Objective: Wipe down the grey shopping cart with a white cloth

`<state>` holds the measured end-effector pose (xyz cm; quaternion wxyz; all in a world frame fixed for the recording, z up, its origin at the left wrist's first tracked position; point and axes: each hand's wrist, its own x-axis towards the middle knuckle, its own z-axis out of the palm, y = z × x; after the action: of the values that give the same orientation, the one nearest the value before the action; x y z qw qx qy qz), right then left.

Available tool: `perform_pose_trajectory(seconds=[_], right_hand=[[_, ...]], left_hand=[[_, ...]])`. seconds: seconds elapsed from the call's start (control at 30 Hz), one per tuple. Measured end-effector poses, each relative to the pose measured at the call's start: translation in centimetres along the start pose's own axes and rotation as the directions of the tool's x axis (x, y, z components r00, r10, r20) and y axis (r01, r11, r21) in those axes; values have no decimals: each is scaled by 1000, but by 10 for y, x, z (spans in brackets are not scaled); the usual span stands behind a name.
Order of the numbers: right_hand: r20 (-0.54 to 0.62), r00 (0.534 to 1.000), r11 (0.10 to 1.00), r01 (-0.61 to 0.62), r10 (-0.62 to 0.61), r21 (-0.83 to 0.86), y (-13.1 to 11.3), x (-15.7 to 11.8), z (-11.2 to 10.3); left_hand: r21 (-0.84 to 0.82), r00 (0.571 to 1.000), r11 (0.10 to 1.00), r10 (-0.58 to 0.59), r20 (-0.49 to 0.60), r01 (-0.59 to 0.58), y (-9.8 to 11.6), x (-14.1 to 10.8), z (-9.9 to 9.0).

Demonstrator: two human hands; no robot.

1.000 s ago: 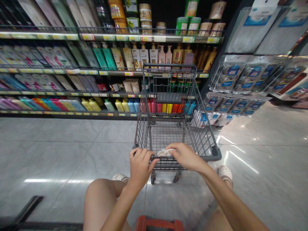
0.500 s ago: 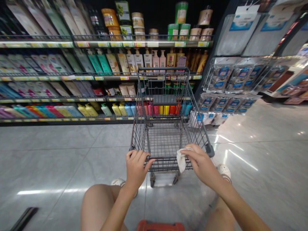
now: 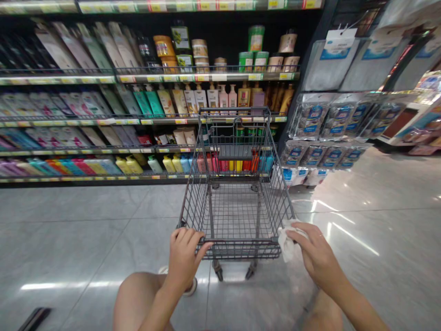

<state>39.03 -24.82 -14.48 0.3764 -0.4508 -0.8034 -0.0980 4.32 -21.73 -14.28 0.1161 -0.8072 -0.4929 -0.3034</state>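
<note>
A grey wire shopping cart (image 3: 234, 202) stands in front of me, its basket bare down to the mesh floor. My left hand (image 3: 186, 250) is closed over the left part of the cart's near top bar, fingers wrapped over it and thumb lying along it. At the cart's near right corner, my right hand (image 3: 312, 243) pinches a crumpled white cloth or tissue (image 3: 290, 241) between thumb and fingers. The cloth lies against the corner and hides it.
Shelves (image 3: 69, 120) of bottles and jars run across behind the cart. Hanging packs (image 3: 313, 117) are at the right. My bent knees flank the grey tiled floor (image 3: 86, 239) below. A dark object (image 3: 36, 318) lies at bottom left.
My right hand has moved right with the white cloth, from the near bar to the cart's corner. My left hand keeps its hold. The view has tilted slightly up, and the red object below is gone from view.
</note>
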Motion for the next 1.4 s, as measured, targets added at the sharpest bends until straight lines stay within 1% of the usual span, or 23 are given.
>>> perform_pose_trajectory(seconds=[0.1,0.17,0.23,0.27,0.33,0.37,0.43,0.5,0.57,0.63,0.7,0.77,0.83,0.97,1.17,1.3,1.4], right_hand=[[6,999,998,-54,54,26,8,-8,-2],[18,995,993,-99,98,66,10,-10,-1],[26,993,988,-117,114,105,9,-8,0],[25,993,986,-116,114,123,7,-6,0],[42,992,979,-121,115,162,0,-1,-1],[64,990,974,-134,124,184,-4,1,-3],[124,980,962,-178,154,209,-12,5,-5],[173,966,955,-223,191,194,-18,8,-4],[182,958,953,-252,221,167,-20,12,0],[160,960,954,-255,230,158,-16,18,6],[130,968,960,-233,214,155,-8,27,15],[118,974,968,-210,194,138,5,38,23],[129,975,973,-198,183,115,21,52,32],[168,972,979,-180,162,95,57,80,52],[190,961,973,-220,203,73,106,115,82],[193,942,957,-288,275,41,126,129,94],[175,927,939,-342,333,25,131,130,98]], left_hand=[[-3,1000,1000,16,23,-16,-3,-5,-9],[-25,999,1000,2,41,-1,-2,-7,-16],[-32,999,999,-39,22,39,5,-8,-21],[-30,998,998,-62,-7,62,11,-7,-23],[-36,994,996,-85,-74,82,29,-3,-25],[-59,992,995,-80,-99,74,41,0,-25],[-163,994,986,-54,-99,37,66,7,-22],[-284,998,959,-28,-64,9,93,15,-16],[-342,999,939,17,-32,-27,115,21,-6],[-346,999,937,50,14,-42,132,24,7],[-315,998,948,52,40,-37,143,25,19],[-268,998,963,35,46,-22,148,24,28],[-245,999,969,23,45,-11,149,23,32],[-244,999,970,26,35,-16,145,21,31],[-217,1000,976,20,3,-19,144,17,34],[-217,1000,976,13,-6,-14,146,17,35],[-217,1000,976,13,3,-12,147,17,33]])
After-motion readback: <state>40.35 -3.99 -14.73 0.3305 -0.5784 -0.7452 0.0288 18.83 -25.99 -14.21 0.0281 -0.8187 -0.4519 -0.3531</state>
